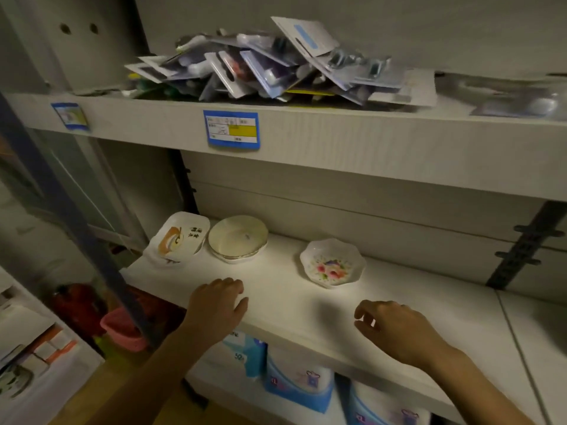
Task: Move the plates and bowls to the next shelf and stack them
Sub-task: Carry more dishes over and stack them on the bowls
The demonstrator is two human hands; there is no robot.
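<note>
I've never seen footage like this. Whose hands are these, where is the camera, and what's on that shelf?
There's no machine here. A person wears one camera on the head, looking forward and down, so you see their own two hands. The left hand and right hand hold nothing, with fingers loosely curled at the front of a white shelf. On it sit a rectangular dish with an orange print, round cream bowls that look nested right beside it, and a flowered dish standing apart further right. The shelf above carries a heap of packets.
</note>
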